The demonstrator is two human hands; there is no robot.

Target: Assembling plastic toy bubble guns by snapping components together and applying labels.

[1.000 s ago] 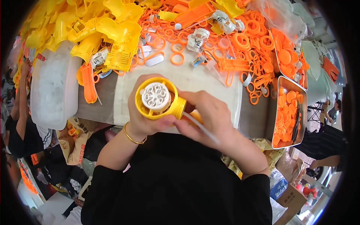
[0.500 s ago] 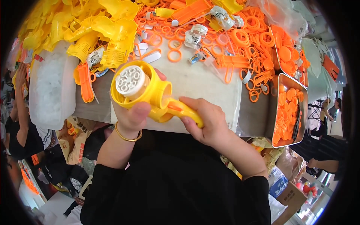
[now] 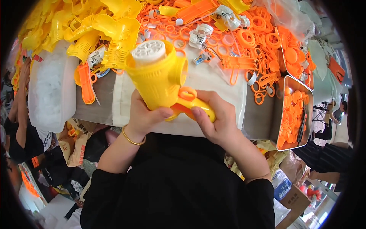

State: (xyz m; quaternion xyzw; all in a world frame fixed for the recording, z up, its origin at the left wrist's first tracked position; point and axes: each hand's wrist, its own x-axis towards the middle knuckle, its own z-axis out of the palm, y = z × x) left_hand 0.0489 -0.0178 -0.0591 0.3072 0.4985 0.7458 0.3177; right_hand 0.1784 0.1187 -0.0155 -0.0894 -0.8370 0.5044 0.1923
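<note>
Both my hands hold a yellow plastic toy gun (image 3: 154,82) above the work surface, its wide open barrel pointing up. A white round nozzle piece (image 3: 149,50) with holes in its face sits inside the barrel's mouth. Below the barrel, my left hand (image 3: 146,116) is wrapped round the body, with its thumb in front. My right hand (image 3: 217,116) grips the curved handle, thumb along its near side. Near those fingers an orange ring-shaped part (image 3: 187,93) shows on the gun. A short round side opening (image 3: 183,71) faces right.
Yellow shell halves (image 3: 118,36) are heaped at the far left, beside a translucent tub (image 3: 53,87). Orange rings and parts (image 3: 261,42) cover the far side, with white wired motor units (image 3: 201,36) among them. A metal tray (image 3: 291,118) of orange discs stands right. Other people work at both sides.
The gun has been turned from facing me to barrel-up and shifted slightly right. My left hand has moved from around the barrel's rim down to its lower body.
</note>
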